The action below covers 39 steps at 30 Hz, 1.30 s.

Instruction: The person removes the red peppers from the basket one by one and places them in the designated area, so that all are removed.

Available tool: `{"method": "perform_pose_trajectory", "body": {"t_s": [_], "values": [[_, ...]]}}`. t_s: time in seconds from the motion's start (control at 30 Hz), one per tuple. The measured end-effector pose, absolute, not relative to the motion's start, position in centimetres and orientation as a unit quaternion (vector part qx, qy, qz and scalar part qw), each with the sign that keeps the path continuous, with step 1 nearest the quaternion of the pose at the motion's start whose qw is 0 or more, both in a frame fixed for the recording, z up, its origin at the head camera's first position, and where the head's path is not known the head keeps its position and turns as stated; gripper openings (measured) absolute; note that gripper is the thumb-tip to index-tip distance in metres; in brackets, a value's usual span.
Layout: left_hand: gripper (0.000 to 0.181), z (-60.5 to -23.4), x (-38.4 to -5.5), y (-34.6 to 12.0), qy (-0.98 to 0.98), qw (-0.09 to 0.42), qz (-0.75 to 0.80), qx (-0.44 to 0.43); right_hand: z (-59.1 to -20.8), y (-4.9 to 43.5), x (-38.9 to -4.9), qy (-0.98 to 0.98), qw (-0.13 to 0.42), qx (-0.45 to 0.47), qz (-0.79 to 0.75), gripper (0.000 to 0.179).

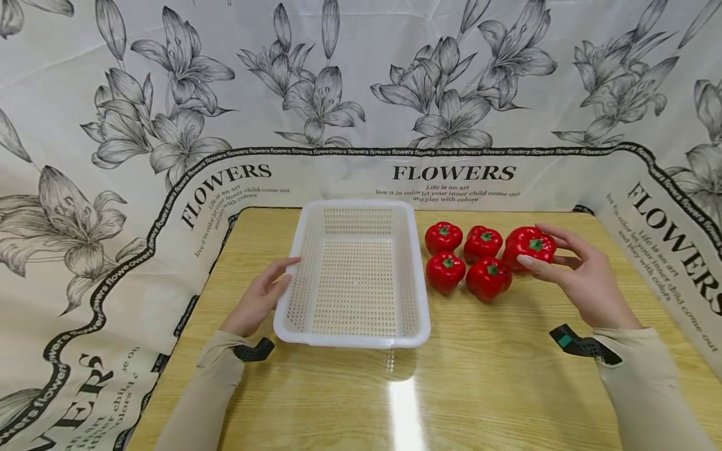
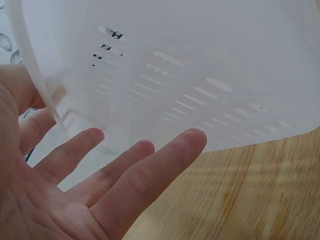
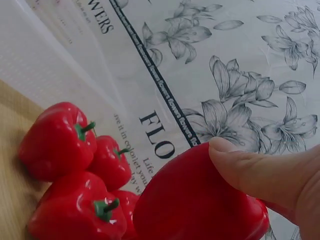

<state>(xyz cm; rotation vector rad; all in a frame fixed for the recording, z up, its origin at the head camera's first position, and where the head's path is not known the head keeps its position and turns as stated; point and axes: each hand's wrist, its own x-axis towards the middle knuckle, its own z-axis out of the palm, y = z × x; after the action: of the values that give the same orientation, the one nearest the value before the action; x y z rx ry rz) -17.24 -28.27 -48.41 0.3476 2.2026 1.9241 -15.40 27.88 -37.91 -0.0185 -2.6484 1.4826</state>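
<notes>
A white perforated plastic basket stands on the wooden table with nothing inside. My left hand grips its left rim; in the left wrist view several fingers lie along the outer wall, while another digit passes behind the rim. My right hand holds a red bell pepper between thumb and fingers, at the right of the group. It looks raised above the table. Several more red bell peppers with green stems, such as the front one, sit right of the basket; the right wrist view shows them beside the held pepper.
White cloth printed with flowers and lettering rises behind the table and along both sides. The wooden tabletop stretches toward me, with a bright reflection in front of the basket. Each wrist wears a dark strap.
</notes>
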Motion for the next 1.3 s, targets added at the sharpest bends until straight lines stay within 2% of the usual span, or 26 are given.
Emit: {"method": "perform_pose_trajectory", "body": {"t_s": [0.3,0.57,1.07,1.3], "values": [[0.049,-48.3,-16.9,-28.3,0.740,0.097,0.655,0.120,-41.1,30.7,-14.1,-0.875,0.056,-0.049,0.479,0.076],[0.048,-48.2,-17.0,-28.3,0.737,0.090,0.657,0.127,-43.4,31.3,-13.7,-0.878,0.049,-0.077,0.471,0.079],[0.050,-48.1,-16.8,-28.2,0.734,0.093,0.660,0.128,-45.3,31.4,-14.3,-0.867,0.044,-0.065,0.492,0.075],[0.049,-48.2,-16.9,-28.2,0.734,0.088,0.662,0.128,-45.7,31.4,-14.6,-0.876,0.032,-0.069,0.476,0.079]]}}
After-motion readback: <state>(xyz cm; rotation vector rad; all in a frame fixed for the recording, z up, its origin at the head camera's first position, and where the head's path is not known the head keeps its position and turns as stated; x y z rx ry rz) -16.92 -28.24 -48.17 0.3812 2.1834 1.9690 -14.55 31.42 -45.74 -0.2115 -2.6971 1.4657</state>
